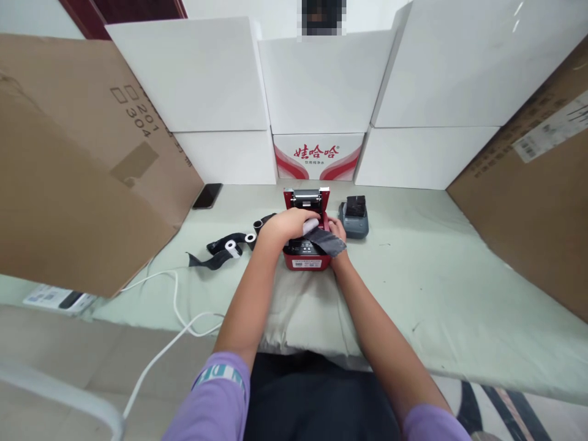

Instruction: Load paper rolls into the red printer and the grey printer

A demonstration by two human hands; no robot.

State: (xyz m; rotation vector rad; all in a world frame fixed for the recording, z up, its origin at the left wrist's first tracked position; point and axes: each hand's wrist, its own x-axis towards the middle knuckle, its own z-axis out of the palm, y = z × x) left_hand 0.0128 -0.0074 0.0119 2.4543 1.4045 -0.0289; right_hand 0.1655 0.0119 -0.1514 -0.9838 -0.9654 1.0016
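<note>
A small red label printer (307, 260) sits on the pale green cloth with its lid (307, 199) raised. My left hand (285, 223) reaches over its open bay and grips a white roll (311, 225) with a dark strip (327, 241) trailing from it to the right. My right hand (338, 230) rests against the printer's right side, fingers curled at the strip's end. What lies inside the bay is hidden by my hands.
A grey-blue printer (354, 218) stands just right of the red one. Black ribbon and small rolls (229, 248) lie to the left, beyond them a phone (207, 196). A white cable (174, 306) runs at the front left. Cardboard panels (68, 184) and white boxes (316, 86) wall the area.
</note>
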